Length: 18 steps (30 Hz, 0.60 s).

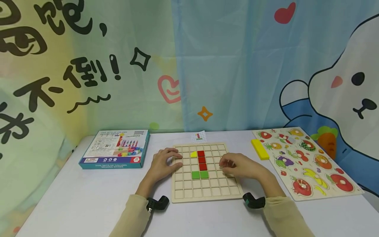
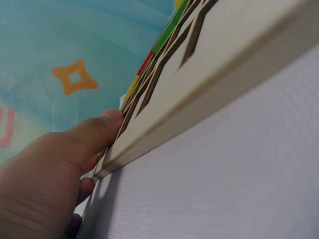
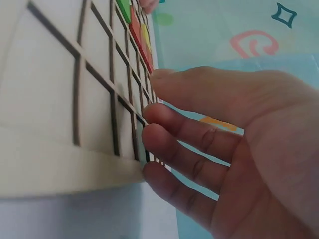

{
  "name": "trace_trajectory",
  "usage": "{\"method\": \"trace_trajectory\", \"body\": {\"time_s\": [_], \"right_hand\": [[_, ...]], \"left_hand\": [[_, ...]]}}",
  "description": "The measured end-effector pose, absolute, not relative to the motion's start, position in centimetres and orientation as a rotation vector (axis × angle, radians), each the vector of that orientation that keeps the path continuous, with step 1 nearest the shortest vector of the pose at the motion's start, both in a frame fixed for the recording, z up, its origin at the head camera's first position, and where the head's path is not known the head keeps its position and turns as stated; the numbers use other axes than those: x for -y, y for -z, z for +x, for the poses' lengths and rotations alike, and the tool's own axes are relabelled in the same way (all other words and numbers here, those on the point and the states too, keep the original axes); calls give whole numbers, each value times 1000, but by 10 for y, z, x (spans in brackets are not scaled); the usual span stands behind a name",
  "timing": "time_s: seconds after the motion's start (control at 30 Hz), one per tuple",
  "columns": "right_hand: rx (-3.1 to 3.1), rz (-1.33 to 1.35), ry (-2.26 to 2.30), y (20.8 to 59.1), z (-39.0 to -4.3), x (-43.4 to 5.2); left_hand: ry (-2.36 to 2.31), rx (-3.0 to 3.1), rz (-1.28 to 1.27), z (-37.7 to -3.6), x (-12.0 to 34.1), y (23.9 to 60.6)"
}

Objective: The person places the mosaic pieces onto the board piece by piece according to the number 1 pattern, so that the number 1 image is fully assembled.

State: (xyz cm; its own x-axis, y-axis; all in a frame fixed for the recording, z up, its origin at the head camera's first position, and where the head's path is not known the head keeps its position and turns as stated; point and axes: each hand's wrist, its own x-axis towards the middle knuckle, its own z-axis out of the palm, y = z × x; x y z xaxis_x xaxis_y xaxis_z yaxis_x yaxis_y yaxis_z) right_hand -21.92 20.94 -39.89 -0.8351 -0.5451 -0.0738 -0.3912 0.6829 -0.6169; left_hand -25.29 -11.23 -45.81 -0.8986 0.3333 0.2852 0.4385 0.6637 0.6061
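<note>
Left hand (image 1: 164, 163) rests on the left edge of the wooden grid board (image 1: 205, 194), fingers relaxed and laid flat over the outer column of cells; the left wrist view shows the thumb (image 2: 94, 132) pressed against the board's side edge. Nothing is gripped. Right hand (image 1: 240, 166) lies on the right part of the board, fingers loosely bent, their tips touching the grid surface; the right wrist view shows the fingers (image 3: 184, 132) slightly spread against the board's edge, holding no piece.

The board lies flat at the centre of the white table (image 1: 74, 204), near the front edge. Set in its cells: a yellow piece (image 1: 193, 154) in the second row, a column of three red tiles (image 1: 202, 160) just beside it, and two green tiles (image 1: 199, 174) side by side directly below the red column.

A small pattern card (image 1: 199, 136) lies just behind the board. A teal toy box (image 1: 115, 149) sits well to the left. On the right lies a fruit puzzle board (image 1: 305, 163), with a yellow block (image 1: 260, 149) touching its left edge. A printed curtain (image 1: 189, 62) hangs behind the table.
</note>
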Motion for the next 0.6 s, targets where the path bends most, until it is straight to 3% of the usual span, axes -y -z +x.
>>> {"method": "trace_trajectory", "body": {"time_s": [0.6], "right_hand": [[-2631,-675,869,392,-221,-241]], "left_hand": [[1046,2733,-622,-254,112,460]]}}
